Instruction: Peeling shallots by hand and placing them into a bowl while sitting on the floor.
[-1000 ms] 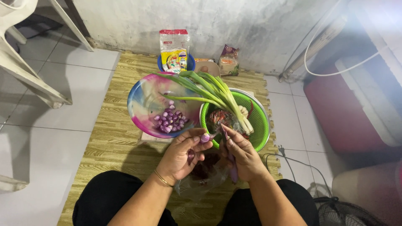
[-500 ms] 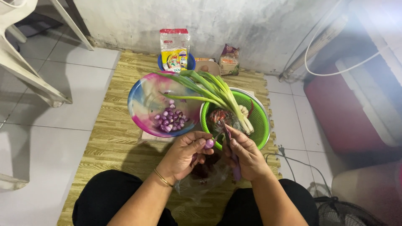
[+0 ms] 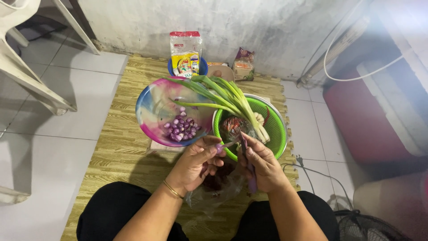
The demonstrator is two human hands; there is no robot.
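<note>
My left hand pinches a small purple shallot between thumb and fingertips. My right hand grips a small knife with a purple handle, its blade touching the shallot. Both hands hover over a clear plastic bag of peelings in my lap. Just ahead sits a pink-and-blue swirled bowl holding several peeled shallots. Beside it a green colander holds green onions that lie across both bowls, plus a bag of red chillies.
A wood-pattern foam mat covers the tiled floor. Behind the bowls stand a yellow-and-red packet in a blue bowl and a small snack bag. A white plastic chair is left, a red cooler right, a fan bottom right.
My hands stay in place over the bag; the knife has shifted slightly against the shallot, and my left fingers have turned the shallot a little.
</note>
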